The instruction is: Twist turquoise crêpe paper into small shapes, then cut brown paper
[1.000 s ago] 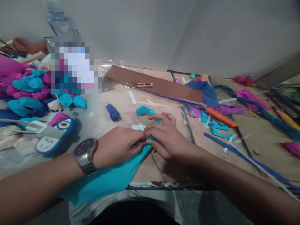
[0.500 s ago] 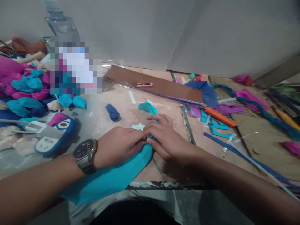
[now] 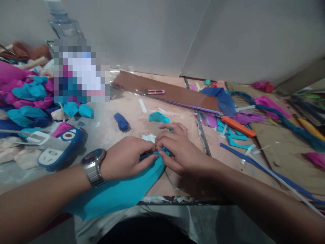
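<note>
A turquoise sheet of crepe paper [image 3: 122,191] spreads under my hands and hangs over the table's front edge. My left hand [image 3: 129,157], with a watch on its wrist, pinches the sheet's upper edge, which looks rolled or folded there. Against it, my right hand [image 3: 175,145] has its thumb and forefinger closed on the same edge, its other fingers curled above. A turquoise piece [image 3: 159,117] sticks out beyond my right fingers; whether it joins the sheet is hidden. A small white scrap [image 3: 149,138] lies just behind my fingertips.
Left stand a blue-and-white power strip [image 3: 62,149] and a heap of paper bundles [image 3: 33,91]. A dark blue bundle [image 3: 121,122] lies ahead. Farther back are brown sheets [image 3: 167,89] with pink thread snips [image 3: 156,92]. An orange cutter [image 3: 238,126] and scraps lie right.
My left thumb has shifted down and apart from the forefinger, baring the rolled turquoise edge between them. My left wrist has turned slightly. The right hand stays nearly in place.
</note>
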The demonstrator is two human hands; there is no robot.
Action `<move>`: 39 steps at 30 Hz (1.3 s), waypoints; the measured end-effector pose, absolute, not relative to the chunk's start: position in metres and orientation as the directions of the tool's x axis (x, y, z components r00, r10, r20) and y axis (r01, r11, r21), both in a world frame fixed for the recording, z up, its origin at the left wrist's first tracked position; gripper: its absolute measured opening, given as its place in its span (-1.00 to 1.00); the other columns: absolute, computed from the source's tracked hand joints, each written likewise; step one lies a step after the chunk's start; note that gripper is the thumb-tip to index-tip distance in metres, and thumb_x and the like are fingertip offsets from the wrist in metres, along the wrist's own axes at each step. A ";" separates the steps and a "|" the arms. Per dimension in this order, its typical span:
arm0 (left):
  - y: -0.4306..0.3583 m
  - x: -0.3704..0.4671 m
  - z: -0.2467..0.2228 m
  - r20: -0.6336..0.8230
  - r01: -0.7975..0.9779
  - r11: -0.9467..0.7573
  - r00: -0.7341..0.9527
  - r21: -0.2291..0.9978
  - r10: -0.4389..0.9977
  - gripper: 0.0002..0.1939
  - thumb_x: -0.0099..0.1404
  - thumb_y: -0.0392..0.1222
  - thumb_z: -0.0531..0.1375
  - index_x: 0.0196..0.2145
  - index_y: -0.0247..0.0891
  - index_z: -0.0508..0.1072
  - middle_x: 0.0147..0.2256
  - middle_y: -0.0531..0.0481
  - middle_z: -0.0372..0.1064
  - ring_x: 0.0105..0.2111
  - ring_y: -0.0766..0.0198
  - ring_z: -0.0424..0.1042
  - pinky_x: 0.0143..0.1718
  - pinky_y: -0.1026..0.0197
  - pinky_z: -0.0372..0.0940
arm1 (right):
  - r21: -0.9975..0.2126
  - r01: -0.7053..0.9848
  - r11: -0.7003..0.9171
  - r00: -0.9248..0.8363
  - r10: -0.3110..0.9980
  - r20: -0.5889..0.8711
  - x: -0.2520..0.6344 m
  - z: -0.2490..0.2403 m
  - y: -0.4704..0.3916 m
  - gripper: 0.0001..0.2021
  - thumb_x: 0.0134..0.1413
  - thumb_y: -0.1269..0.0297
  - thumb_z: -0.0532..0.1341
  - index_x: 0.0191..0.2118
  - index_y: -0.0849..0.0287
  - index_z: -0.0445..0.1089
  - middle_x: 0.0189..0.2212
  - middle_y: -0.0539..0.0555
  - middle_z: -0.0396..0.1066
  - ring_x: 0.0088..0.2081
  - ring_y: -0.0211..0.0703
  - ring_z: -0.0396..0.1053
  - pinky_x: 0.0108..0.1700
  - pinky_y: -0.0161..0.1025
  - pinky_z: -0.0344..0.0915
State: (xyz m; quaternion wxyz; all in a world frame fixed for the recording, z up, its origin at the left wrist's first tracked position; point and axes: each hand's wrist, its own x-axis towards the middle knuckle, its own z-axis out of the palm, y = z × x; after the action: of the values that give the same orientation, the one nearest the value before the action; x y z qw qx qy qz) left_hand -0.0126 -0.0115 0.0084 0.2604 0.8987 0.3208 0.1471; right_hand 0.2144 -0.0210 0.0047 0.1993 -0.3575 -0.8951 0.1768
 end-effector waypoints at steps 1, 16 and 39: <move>-0.012 -0.013 0.009 0.095 0.493 -0.656 0.754 0.571 0.649 -0.76 0.48 -0.10 0.13 -0.28 -0.26 0.51 -0.38 0.01 0.53 -0.42 0.27 0.45 -0.37 0.24 0.16 | -0.464 0.571 0.677 -0.665 0.713 0.222 0.214 0.005 -0.021 -0.91 0.22 0.42 0.18 -0.21 0.12 0.40 -0.12 0.11 0.53 0.32 0.23 0.16 0.33 0.30 -0.11; -0.012 -0.012 0.008 0.133 0.443 -0.694 0.783 0.567 0.608 -0.79 0.44 -0.18 0.14 -0.29 -0.27 0.53 -0.43 0.04 0.50 -0.43 0.30 0.44 -0.37 0.25 0.15 | -0.509 0.529 0.679 -0.661 0.706 0.254 0.215 -0.001 -0.022 -0.90 0.12 0.42 0.20 -0.26 0.09 0.41 -0.25 0.04 0.54 0.26 0.18 0.22 0.32 0.26 -0.11; -0.001 -0.020 0.014 -0.145 0.482 -0.471 0.796 0.739 0.587 -0.69 0.40 -0.11 0.20 -0.48 -0.28 0.39 -0.58 0.14 0.22 -0.55 0.40 0.18 -0.50 0.30 0.02 | -0.508 0.478 0.716 -0.744 0.638 0.200 0.230 0.009 -0.016 -0.96 0.22 0.30 0.25 -0.22 0.08 0.45 -0.24 0.02 0.54 0.17 0.06 0.31 0.34 0.22 -0.19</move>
State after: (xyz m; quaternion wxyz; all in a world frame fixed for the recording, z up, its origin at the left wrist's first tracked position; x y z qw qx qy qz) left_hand -0.0196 -0.0007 0.0140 0.4085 0.8551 0.3126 0.0645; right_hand 0.2297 -0.0160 0.0087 0.1836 -0.3074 -0.9080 0.2177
